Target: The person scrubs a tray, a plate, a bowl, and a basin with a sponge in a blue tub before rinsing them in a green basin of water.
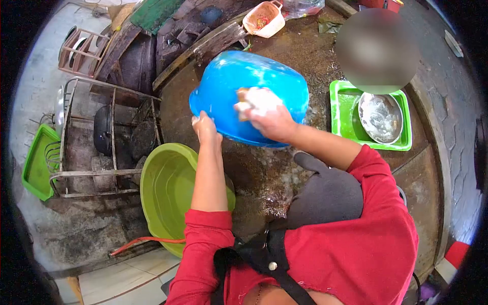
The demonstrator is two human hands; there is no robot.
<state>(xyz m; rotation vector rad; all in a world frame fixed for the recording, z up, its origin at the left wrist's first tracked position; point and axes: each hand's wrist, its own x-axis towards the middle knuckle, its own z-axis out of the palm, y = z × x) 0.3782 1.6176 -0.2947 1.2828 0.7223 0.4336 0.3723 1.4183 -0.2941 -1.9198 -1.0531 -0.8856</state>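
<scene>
A large blue plastic basin (pixel 223 84) is tipped on its side, its outer surface facing me and streaked with suds. My left hand (pixel 206 128) grips the basin's rim at the lower left. Against the outside of the basin, my right hand (pixel 274 123) presses a yellowish sponge (pixel 244 96) thick with white foam, slightly smeared by motion. Beyond my right forearm stands a green rectangular tray (pixel 335 114) holding a round metal bowl (pixel 381 118) with suds inside. Below my left hand is a yellow-green tub (pixel 170 178).
An orange hose (pixel 142 241) runs over the tub's edge. Left of it stands a metal rack (pixel 109 175) with a dark pot (pixel 102 129); a green tray (pixel 40 162) leans there. A pale basket (pixel 264 20) sits at the back on the wet floor. A blurred patch covers the upper right.
</scene>
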